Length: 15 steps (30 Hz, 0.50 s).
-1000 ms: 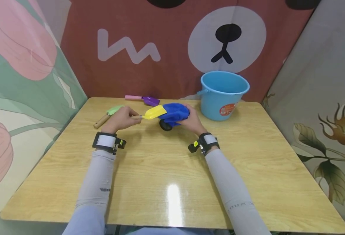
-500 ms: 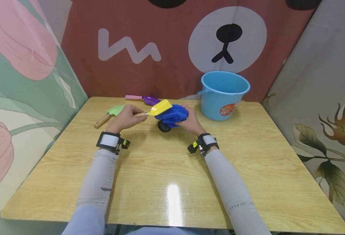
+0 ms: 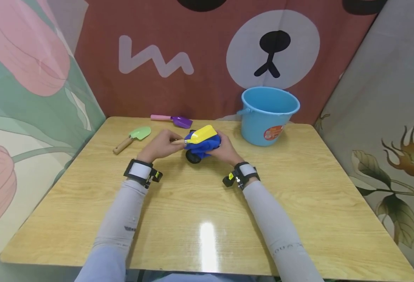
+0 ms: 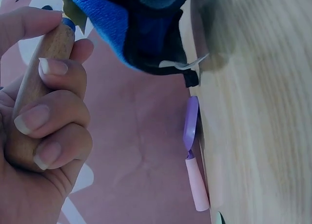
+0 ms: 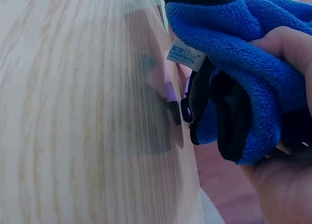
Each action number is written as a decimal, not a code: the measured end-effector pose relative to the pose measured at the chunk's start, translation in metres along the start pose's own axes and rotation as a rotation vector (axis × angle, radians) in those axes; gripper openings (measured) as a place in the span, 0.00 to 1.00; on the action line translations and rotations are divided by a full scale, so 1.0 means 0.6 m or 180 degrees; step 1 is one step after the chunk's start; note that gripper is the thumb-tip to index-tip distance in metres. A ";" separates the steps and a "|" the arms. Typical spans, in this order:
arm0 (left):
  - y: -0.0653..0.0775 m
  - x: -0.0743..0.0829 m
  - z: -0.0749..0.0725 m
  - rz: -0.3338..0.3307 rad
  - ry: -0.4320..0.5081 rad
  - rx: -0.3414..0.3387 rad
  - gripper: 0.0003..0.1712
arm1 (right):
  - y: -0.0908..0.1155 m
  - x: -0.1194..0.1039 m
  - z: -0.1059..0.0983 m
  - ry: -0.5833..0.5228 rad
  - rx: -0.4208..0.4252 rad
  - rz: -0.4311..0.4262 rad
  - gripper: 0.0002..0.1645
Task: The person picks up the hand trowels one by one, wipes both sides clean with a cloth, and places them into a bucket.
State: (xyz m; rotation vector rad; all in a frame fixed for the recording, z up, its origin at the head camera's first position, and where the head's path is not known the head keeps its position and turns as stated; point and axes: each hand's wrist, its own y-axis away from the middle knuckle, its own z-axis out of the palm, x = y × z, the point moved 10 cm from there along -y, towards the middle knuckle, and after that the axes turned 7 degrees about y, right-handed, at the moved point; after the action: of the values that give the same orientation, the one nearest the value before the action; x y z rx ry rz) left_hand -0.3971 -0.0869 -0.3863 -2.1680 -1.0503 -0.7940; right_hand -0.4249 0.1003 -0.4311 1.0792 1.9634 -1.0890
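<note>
In my left hand [image 3: 161, 145] is a small yellow toy shovel [image 3: 202, 134]; my fingers curl round its wooden handle [image 4: 46, 58]. My right hand [image 3: 227, 149] grips a bunched blue cloth [image 3: 202, 148] with black edging, and a white label [image 5: 186, 55] hangs from it in the right wrist view. In the head view the shovel's yellow blade lies over the cloth, hiding part of it. Both are held up above the wooden table [image 3: 178, 203]. Whether blade and cloth press firmly together is hard to tell.
A green trowel [image 3: 140, 133] with a wooden handle lies at the back left. Behind the hands is a purple shovel [image 3: 181, 122] with a pink handle. At the back right stands a light blue bucket [image 3: 268, 117], near the printed curtain [image 3: 207, 86].
My left hand has moved right with the yellow shovel, its blade now further over the cloth. My right hand and the cloth have shifted slightly left and toward me.
</note>
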 end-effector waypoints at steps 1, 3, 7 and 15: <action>0.000 0.000 0.002 -0.0002 -0.0010 -0.0024 0.12 | 0.000 0.000 0.000 -0.0003 0.0007 -0.0009 0.46; 0.000 0.001 0.006 0.0002 -0.0051 -0.0052 0.11 | -0.001 0.000 -0.004 0.0067 0.0053 -0.0020 0.46; -0.001 0.001 0.007 0.0016 -0.0129 -0.0067 0.10 | -0.002 0.007 -0.008 0.0222 0.0144 -0.0012 0.44; -0.001 -0.006 0.013 -0.0024 -0.0221 -0.0125 0.10 | -0.001 0.018 -0.009 0.0249 0.0246 0.0019 0.41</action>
State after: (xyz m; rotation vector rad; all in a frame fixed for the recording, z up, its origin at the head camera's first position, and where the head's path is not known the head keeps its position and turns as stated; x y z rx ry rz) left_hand -0.3977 -0.0828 -0.3938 -2.2401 -1.0864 -0.7535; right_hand -0.4309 0.1088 -0.4375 1.1846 1.9916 -1.1436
